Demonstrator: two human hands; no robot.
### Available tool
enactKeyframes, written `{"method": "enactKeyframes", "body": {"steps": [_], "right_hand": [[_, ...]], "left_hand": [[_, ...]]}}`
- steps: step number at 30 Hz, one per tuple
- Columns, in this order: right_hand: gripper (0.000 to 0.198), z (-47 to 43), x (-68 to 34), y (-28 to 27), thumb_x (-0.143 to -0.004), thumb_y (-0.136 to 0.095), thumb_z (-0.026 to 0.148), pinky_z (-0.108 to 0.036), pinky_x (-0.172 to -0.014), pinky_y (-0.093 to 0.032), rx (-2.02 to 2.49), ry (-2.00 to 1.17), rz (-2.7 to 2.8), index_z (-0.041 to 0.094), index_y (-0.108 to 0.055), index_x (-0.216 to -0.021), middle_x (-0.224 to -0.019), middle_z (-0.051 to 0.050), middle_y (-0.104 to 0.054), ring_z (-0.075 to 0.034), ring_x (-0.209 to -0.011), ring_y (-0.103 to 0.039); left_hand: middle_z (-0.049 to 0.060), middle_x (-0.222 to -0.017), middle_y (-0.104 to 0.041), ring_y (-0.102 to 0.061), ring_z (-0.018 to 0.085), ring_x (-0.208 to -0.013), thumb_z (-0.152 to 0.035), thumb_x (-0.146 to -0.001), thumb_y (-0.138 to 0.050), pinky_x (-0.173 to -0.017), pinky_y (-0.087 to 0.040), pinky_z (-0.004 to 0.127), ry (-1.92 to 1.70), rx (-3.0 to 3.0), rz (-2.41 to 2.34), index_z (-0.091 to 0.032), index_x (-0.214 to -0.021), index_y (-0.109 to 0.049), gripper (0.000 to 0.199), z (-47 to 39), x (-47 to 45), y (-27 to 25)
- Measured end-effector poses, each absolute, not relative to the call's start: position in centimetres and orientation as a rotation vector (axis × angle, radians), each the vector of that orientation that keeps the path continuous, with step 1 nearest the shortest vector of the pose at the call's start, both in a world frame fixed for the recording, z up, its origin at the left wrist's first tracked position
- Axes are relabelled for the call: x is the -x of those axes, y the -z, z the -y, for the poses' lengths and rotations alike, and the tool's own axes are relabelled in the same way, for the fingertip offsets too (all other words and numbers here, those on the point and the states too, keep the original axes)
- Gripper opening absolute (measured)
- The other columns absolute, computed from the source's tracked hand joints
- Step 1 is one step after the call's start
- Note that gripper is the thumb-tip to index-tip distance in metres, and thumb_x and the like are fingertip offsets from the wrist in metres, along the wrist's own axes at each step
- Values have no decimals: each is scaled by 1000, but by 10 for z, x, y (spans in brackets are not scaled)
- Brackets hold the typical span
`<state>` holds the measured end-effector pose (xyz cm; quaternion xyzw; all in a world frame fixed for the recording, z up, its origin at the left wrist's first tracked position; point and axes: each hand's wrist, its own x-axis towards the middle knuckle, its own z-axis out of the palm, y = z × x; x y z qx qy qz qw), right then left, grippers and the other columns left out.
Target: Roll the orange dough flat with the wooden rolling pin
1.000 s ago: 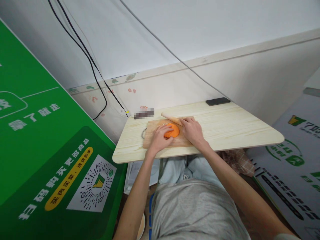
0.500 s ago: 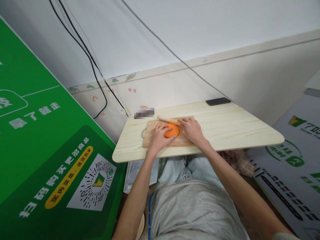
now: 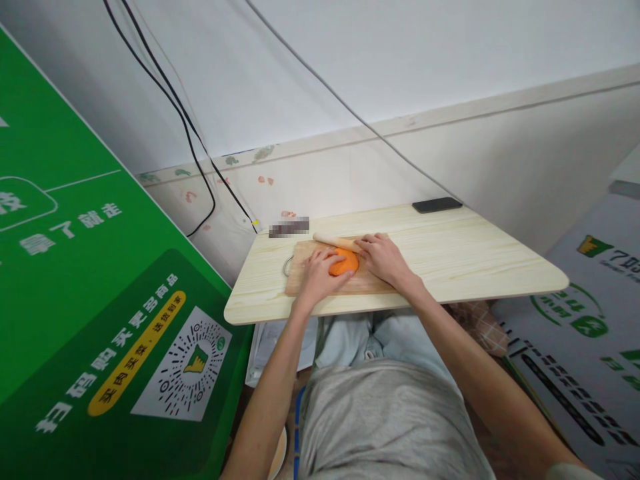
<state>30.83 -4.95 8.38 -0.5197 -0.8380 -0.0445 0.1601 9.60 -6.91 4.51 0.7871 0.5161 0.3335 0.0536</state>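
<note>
On a wooden cutting board (image 3: 376,283) lies a smooth, rounded lump of orange dough (image 3: 344,264). My left hand (image 3: 319,272) curves around its left side, fingers over the far part and thumb along the near edge. A light wooden rolling pin (image 3: 332,239) lies slantwise just beyond the dough. Its right end goes under the bent fingers of my right hand (image 3: 383,259), which rests over the right part of the board. That covered end of the pin is hidden.
The pale wood-grain table (image 3: 480,260) stands against the wall. A black phone (image 3: 437,205) lies at its back right, a blurred-out dark item (image 3: 289,227) at its back left. Cables hang at the wall. A green printed panel (image 3: 150,280) flanks the left, a white printed one (image 3: 595,280) the right.
Almost nothing differs. My right hand has shifted very slightly at the rolling pin; my left hand stays on the dough. The view has tilted a little.
</note>
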Motion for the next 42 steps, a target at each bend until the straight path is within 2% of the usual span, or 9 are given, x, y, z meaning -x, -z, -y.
{"method": "enactKeyframes", "body": {"steps": [6, 13, 34, 42], "right_hand": [[44, 30, -324, -79, -104, -49, 15, -39, -102, -47, 1315, 49, 2440, 15, -74, -141, -132, -16, -74, -29, -112, -62], [45, 14, -335, -76, -105, -51, 18, -39, -104, -49, 1178, -36, 2475, 18, -73, -144, -130, -16, -74, -29, -118, -63], [43, -14, -346, -78, -102, -56, 19, -44, -110, -50, 985, -205, 2491, 16, -76, -139, -133, -16, -76, -29, -122, -67], [43, -11, -345, -75, -102, -58, 18, -44, -108, -52, 1000, -171, 2459, 21, -76, -140, -132, -14, -77, -29, -120, -67]], "left_hand": [[8, -134, -76, -64, 31, -131, -43, -88, -85, -121, -44, 48, -1001, -2376, -1581, -26, -117, -85, 34, 71, -96, -47], [8, -136, -75, -63, 31, -131, -42, -88, -86, -121, -45, 48, -1002, -2376, -1558, -27, -118, -84, 33, 71, -95, -48], [7, -134, -76, -63, 30, -129, -42, -89, -85, -120, -44, 48, -1015, -2373, -1566, -26, -117, -85, 32, 73, -96, -49], [7, -135, -76, -63, 30, -130, -43, -90, -85, -122, -42, 49, -1004, -2365, -1577, -27, -117, -85, 32, 73, -96, -49]]}}
